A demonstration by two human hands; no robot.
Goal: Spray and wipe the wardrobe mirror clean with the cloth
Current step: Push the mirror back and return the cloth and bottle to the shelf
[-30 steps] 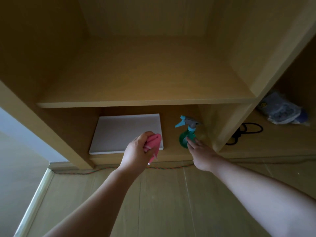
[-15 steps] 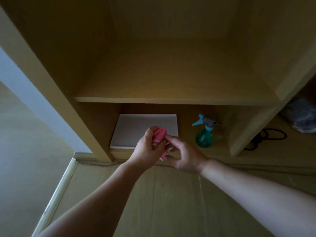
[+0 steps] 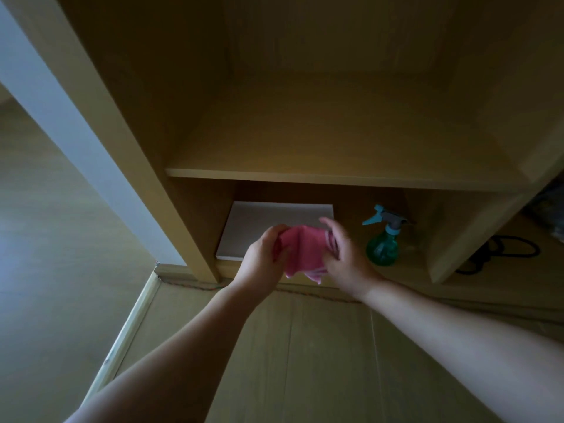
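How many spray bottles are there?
1. The green spray bottle stands in the low wardrobe compartment, right of the pink cloth. More could hide out of view.

Item: cloth [image 3: 300, 253], pink, bunched, held between left hand [image 3: 262, 260] and right hand [image 3: 346, 259]. Item: spray bottle [image 3: 382, 249], green, teal trigger, upright on bottom shelf [image 3: 412, 271].

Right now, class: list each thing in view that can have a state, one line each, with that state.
pink cloth: bunched, held between both hands.
left hand: grips the cloth's left side.
right hand: holds the cloth's right side, fingers blurred.
spray bottle: upright on the lower shelf, untouched.
white board: flat on the lower shelf, partly hidden.
black cable: coiled in the right compartment.
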